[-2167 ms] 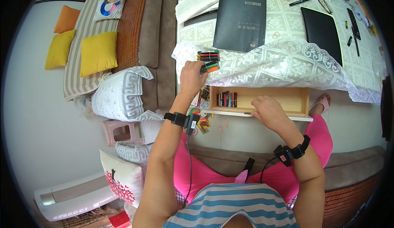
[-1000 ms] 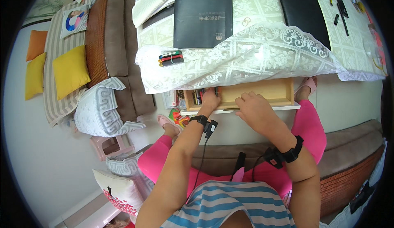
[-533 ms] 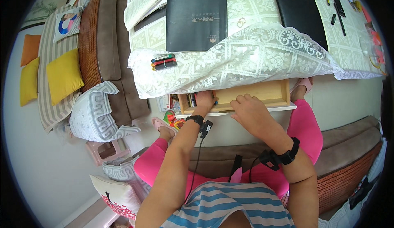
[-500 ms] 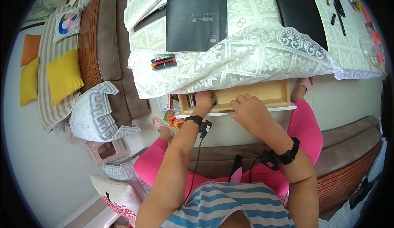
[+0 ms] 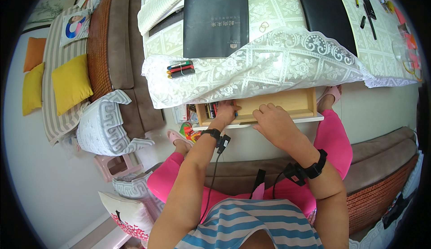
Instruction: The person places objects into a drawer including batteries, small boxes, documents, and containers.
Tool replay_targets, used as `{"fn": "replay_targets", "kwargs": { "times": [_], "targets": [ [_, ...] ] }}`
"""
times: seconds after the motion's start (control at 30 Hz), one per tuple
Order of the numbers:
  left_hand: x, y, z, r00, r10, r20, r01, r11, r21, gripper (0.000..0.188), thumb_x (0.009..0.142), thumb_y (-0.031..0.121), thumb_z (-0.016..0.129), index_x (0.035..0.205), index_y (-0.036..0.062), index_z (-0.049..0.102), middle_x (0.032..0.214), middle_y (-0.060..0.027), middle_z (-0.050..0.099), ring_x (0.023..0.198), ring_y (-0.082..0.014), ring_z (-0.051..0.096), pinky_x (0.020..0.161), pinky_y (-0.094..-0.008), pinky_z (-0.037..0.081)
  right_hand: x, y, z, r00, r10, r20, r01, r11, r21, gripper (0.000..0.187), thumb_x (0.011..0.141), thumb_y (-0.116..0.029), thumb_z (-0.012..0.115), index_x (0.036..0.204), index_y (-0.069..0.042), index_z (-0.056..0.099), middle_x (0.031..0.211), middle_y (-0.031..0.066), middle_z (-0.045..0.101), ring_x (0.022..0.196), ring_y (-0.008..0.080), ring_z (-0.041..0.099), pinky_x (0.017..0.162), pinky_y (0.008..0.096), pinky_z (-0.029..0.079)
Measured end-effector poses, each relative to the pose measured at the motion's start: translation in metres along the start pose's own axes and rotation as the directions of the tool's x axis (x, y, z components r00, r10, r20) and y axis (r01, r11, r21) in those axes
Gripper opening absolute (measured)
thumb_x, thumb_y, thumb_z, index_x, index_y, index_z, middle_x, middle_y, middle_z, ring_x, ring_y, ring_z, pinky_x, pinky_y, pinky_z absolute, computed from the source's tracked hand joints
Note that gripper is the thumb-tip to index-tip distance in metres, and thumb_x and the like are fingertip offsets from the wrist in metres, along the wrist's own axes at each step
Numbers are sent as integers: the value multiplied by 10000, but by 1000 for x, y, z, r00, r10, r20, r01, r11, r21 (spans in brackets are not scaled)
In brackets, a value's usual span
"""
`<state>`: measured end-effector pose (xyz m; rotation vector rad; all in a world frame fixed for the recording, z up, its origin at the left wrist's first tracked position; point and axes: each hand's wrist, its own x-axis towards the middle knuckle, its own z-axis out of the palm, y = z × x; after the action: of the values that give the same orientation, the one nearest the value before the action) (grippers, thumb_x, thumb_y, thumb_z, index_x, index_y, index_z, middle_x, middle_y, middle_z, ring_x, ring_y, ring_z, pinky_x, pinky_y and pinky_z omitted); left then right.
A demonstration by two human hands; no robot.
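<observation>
A shallow wooden drawer (image 5: 274,101) with a white front edge stands pulled out from under the lace tablecloth (image 5: 215,80). Several pens (image 5: 210,111) lie in its left end. My left hand (image 5: 226,112) reaches in there, fingers bent down among the pens; a bit of blue shows by the fingertips, and what they hold is hidden. At the drawer's front edge, my right hand (image 5: 276,123) has curled fingers over the rim and the thumb outside. Above the drawer, a banded bundle of pens (image 5: 180,69) rests on the cloth.
On the table lie a dark notebook (image 5: 215,20), a black folder (image 5: 325,18), rubber bands (image 5: 264,26) and an open notebook (image 5: 159,9). Bagged items (image 5: 182,113) sit beside the drawer's left side. A brown sofa (image 5: 121,38) and a pink stool (image 5: 114,166) stand left.
My left hand has shifted slightly right inside the drawer, so more pens show at its left, a red one among them. My right hand stays at the drawer's front edge.
</observation>
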<state>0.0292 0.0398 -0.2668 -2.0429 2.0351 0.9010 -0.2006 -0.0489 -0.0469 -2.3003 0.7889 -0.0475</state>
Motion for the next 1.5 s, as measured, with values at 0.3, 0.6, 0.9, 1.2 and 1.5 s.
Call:
{"fn": "replay_targets", "kwargs": {
  "times": [0.3,0.6,0.9,1.2,1.5],
  "targets": [
    [-13,-1,-9,998,28,-47,-30,998,-50,287,692,101,624,956,193,687,1302,-117,418,1259,-324,302,1040,-434,263,1,-3,1,1000,-23,6,23,1000,-5,226,738,-185,662,855,-28,548,854,120,547,858,299,536,753,387,433],
    [-87,54,-128,961,66,-267,-201,831,-519,174,845,49,557,1002,32,629,926,-108,624,806,-222,611,704,-286,493,3,-2,5,996,-81,-31,81,996,-25,194,747,-172,643,856,-26,578,851,126,560,846,295,550,746,380,451],
    [-134,57,-250,702,-71,-709,-310,865,-394,163,820,31,584,976,20,632,942,-88,644,844,-154,607,742,-262,477,2,-14,8,995,-101,10,101,994,-51,197,738,-158,645,852,-13,577,853,147,571,859,313,555,751,411,461],
    [-76,13,-274,688,54,-724,-58,998,19,399,696,18,636,1087,14,560,1129,-129,569,1097,-285,500,903,-388,406,2,-13,6,997,-71,20,72,996,-46,215,734,-171,655,856,-11,580,864,147,577,873,317,555,763,407,459],
    [-62,4,-260,706,105,-701,43,981,191,450,675,10,637,1113,18,530,1047,-146,550,1004,-324,504,859,-387,411,2,-10,10,996,-86,6,86,995,-55,196,743,-172,635,842,-10,584,858,150,573,856,323,553,745,410,467]
  ]
}}
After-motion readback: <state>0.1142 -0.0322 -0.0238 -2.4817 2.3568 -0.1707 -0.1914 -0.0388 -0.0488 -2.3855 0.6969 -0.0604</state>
